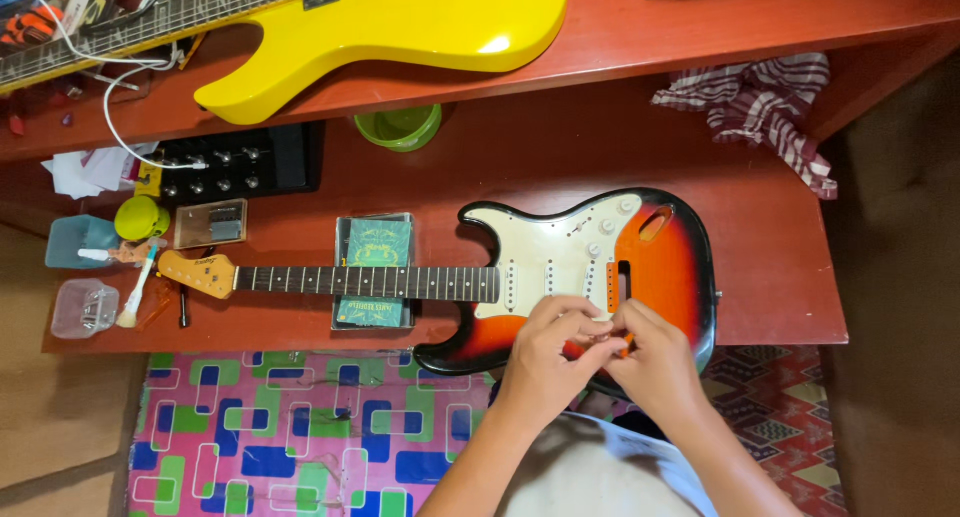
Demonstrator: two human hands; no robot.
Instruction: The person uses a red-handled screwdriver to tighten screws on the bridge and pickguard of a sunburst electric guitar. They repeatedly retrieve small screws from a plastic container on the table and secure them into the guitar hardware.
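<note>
A sunburst electric guitar [660,262] with a white pickguard lies flat on the low red wooden table [560,157], its neck [370,281] pointing left. Both my hands meet over the near edge of its body. My left hand [548,352] and my right hand [650,357] pinch a small orange object [626,343] between their fingertips; what it is I cannot tell. My fingers hide the lower part of the pickguard.
A green packet [375,245] lies under the neck. A yellow guitar [400,22] rests on the upper shelf. A green bowl [398,127], black pedal board [235,165], checked cloth [760,102] and small plastic boxes [85,307] surround the work. A patterned mat [280,437] covers the floor.
</note>
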